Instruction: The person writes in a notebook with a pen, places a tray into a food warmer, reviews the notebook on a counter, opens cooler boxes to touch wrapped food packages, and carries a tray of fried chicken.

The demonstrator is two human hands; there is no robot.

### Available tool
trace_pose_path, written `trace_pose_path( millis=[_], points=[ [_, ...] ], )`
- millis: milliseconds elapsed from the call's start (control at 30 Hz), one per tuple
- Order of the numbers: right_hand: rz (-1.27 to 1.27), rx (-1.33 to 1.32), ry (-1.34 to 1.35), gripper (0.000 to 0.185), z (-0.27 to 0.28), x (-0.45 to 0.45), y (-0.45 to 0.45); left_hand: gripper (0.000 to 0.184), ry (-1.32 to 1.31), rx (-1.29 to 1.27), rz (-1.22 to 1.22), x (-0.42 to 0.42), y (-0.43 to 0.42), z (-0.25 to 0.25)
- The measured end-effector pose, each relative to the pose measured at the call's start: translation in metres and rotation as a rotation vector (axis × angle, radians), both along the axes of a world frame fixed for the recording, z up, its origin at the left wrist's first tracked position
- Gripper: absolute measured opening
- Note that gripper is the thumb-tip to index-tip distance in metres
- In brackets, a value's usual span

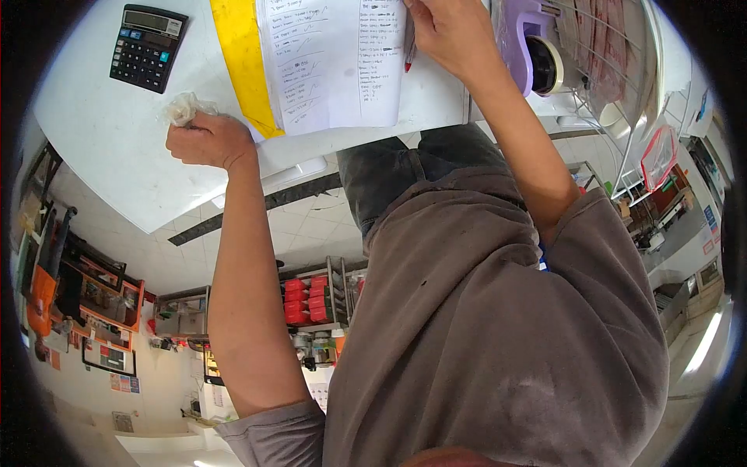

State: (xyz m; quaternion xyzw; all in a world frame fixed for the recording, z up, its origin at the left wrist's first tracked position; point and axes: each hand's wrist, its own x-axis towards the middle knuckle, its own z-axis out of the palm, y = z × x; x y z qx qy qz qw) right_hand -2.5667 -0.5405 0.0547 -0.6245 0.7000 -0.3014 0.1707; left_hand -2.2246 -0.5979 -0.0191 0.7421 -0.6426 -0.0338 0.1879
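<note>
My left hand [210,142] is closed in a fist on the white table. A crumpled, whitish, see-through plastic wad [189,107] sticks out of its far side. To its right lies an open notebook [334,86] with handwritten lists, its yellow cover [243,62] showing along the left side. My right hand [451,35] rests at the notebook's upper right edge with fingers curled. The frame's top edge partly cuts those fingers off, so what they pinch is hidden. Just below them, a red pen [409,59] lies beside the page.
A black calculator [148,48] lies on the table [117,148] at the upper left. On the right stand a purple tape dispenser [523,47] with a roll and a white wire rack [622,148]. Red bins [307,300] fill a shelf behind me.
</note>
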Motion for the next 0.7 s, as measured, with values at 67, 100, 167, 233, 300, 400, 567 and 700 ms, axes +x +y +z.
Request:
trace_pose_path(
  millis=[67, 100, 167, 233, 300, 400, 567, 700],
  points=[
    [0.073, 0.186, 0.011, 0.053, 0.001, -0.002, 0.005, 0.032, -0.011, -0.011, 0.006, 0.0, 0.0, -0.002],
    [0.109, 0.276, 0.018, 0.057, 0.001, -0.002, 0.007, 0.033, -0.036, -0.028, 0.005, 0.0, 0.0, -0.002],
    [0.088, 0.131, 0.122, 0.051, -0.012, 0.011, 0.021, 0.035, -0.08, -0.067, 0.002, 0.001, 0.0, -0.003],
    [0.091, 0.083, 0.149, 0.054, -0.02, 0.02, 0.031, 0.034, -0.067, -0.066, 0.005, 0.001, -0.001, -0.004],
    [0.116, 0.155, 0.081, 0.064, -0.011, 0.031, 0.044, 0.034, -0.052, -0.055, 0.006, 0.002, 0.001, -0.002],
    [0.147, 0.2, 0.013, 0.064, -0.002, 0.041, 0.057, 0.034, -0.024, -0.032, 0.02, 0.0, 0.0, 0.002],
    [0.242, 0.379, -0.032, 0.063, 0.011, 0.055, 0.079, 0.036, -0.041, 0.019, 0.058, -0.004, 0.0, 0.004],
    [0.298, 0.408, -0.043, 0.062, 0.017, 0.062, 0.093, 0.031, -0.008, -0.005, 0.023, -0.004, 0.0, 0.005]
  ],
)
